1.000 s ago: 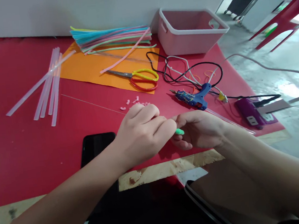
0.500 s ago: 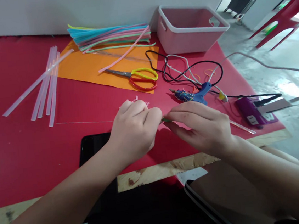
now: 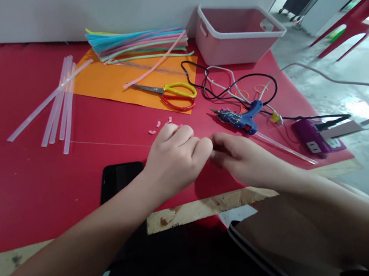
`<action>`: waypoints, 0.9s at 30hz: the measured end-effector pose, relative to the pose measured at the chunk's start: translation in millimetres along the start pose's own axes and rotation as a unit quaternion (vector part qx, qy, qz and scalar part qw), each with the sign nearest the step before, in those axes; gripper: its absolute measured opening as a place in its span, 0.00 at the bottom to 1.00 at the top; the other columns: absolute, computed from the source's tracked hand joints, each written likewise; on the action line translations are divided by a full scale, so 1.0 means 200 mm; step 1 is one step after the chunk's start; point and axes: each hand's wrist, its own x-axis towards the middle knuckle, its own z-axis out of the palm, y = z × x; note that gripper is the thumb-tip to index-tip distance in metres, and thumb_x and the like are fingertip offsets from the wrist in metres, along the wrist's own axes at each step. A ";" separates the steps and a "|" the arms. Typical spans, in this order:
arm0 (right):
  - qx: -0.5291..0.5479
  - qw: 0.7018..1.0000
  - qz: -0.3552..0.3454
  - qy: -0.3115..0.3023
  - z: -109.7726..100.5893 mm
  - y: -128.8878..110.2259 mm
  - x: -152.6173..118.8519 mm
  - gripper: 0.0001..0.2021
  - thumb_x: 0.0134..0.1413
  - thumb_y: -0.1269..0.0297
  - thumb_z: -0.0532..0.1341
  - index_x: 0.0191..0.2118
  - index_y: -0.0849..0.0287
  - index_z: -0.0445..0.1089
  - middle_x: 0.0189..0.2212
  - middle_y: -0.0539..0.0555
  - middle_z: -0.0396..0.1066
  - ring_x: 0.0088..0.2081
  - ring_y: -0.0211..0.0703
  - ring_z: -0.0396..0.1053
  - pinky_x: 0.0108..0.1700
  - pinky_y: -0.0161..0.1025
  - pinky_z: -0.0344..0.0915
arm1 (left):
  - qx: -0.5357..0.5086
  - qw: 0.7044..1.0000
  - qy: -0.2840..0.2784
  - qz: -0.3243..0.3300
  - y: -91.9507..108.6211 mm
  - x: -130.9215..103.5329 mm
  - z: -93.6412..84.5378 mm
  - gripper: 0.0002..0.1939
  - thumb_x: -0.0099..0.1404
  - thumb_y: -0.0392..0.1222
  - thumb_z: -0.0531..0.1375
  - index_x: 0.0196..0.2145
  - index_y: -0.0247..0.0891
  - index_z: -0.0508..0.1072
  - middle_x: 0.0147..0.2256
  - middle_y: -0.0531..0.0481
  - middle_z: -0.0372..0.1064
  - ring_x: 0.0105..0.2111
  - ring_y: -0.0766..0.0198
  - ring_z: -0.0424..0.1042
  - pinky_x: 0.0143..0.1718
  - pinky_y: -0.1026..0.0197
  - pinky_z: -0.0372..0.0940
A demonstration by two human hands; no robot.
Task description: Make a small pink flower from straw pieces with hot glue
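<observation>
My left hand (image 3: 180, 157) is closed in a fist above the red tabletop (image 3: 87, 187), its thumb side against the fingertips of my right hand (image 3: 244, 156). The right fingers are bent and pinched together there. Whatever lies between the two hands is hidden by the fingers. Small pink cut bits (image 3: 158, 124) lie just beyond my left knuckles. A blue glue gun (image 3: 247, 120), with a clear glue stick (image 3: 286, 146) running out of its back, rests beyond my right hand. Partly under my left forearm is a black phone (image 3: 119, 175).
Scissors (image 3: 180, 96) lie on orange paper (image 3: 100, 87), near a bundle of coloured pipe cleaners (image 3: 141, 43). Several glue sticks (image 3: 54, 107) are at left. A pink bin (image 3: 231, 47) stands at the back, with tangled cables (image 3: 221, 96) before it and a purple power strip (image 3: 313, 140) at right.
My right hand has turned and its fingers have curled in against my left hand. The thin green piece seen between them is now hidden. The glue stick shows more.
</observation>
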 end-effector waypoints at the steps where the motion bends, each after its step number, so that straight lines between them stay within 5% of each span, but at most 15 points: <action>1: 0.037 0.998 0.021 -0.036 -0.01 0.01 0.00 0.06 0.57 0.66 0.56 0.30 0.58 0.64 0.25 0.49 0.68 0.26 0.36 0.65 0.27 0.34 0.62 | -0.002 1.000 0.000 0.005 0.00 0.00 0.00 0.12 0.66 0.30 0.53 0.26 0.39 0.65 0.21 0.53 0.63 0.27 0.61 0.60 0.35 0.55 0.55; 5: 0.248 0.953 0.098 -0.142 -0.02 0.03 0.01 0.15 0.57 0.51 0.58 0.30 0.59 0.66 0.23 0.49 0.68 0.24 0.35 0.64 0.28 0.34 0.64 | -0.009 1.000 0.003 0.012 0.00 0.00 -0.01 0.11 0.66 0.30 0.54 0.26 0.39 0.65 0.22 0.53 0.65 0.29 0.61 0.62 0.40 0.55 0.57; 7: 0.279 0.944 0.112 -0.140 -0.02 0.03 0.02 0.17 0.56 0.48 0.59 0.31 0.60 0.67 0.23 0.49 0.68 0.24 0.35 0.64 0.28 0.34 0.64 | -0.010 1.000 0.001 0.002 -0.01 0.00 -0.01 0.11 0.66 0.30 0.54 0.26 0.39 0.65 0.22 0.52 0.65 0.29 0.61 0.62 0.41 0.54 0.56; 11: 0.090 0.996 0.003 0.028 -0.02 0.02 0.01 0.10 0.54 0.59 0.64 0.39 0.58 0.71 0.32 0.51 0.73 0.31 0.38 0.70 0.33 0.35 0.68 | -0.023 0.999 -0.009 -0.033 -0.03 -0.01 0.00 0.11 0.65 0.30 0.52 0.26 0.40 0.65 0.22 0.51 0.66 0.30 0.60 0.64 0.40 0.52 0.56; 15: -0.131 0.954 -0.210 0.168 -0.01 0.05 -0.01 0.10 0.57 0.70 0.61 0.45 0.54 0.70 0.34 0.52 0.74 0.35 0.40 0.72 0.39 0.37 0.70 | -0.061 0.995 -0.019 -0.074 -0.04 -0.02 0.00 0.08 0.64 0.30 0.54 0.28 0.38 0.67 0.24 0.49 0.68 0.31 0.58 0.65 0.37 0.51 0.55; 19: -0.224 0.898 -0.326 0.191 0.00 0.10 -0.02 0.11 0.58 0.74 0.59 0.44 0.53 0.70 0.36 0.53 0.75 0.36 0.41 0.73 0.41 0.39 0.71 | -0.098 0.990 -0.036 -0.093 -0.04 -0.01 -0.01 0.07 0.65 0.35 0.55 0.28 0.39 0.67 0.24 0.49 0.66 0.30 0.58 0.64 0.37 0.51 0.55; 27: -0.246 0.874 -0.370 0.196 -0.02 0.15 0.01 0.10 0.58 0.69 0.62 0.45 0.53 0.71 0.36 0.52 0.78 0.36 0.41 0.76 0.40 0.38 0.74 | -0.069 0.995 -0.027 -0.068 -0.04 -0.01 0.00 0.09 0.65 0.33 0.54 0.27 0.39 0.65 0.24 0.49 0.66 0.30 0.59 0.64 0.38 0.51 0.56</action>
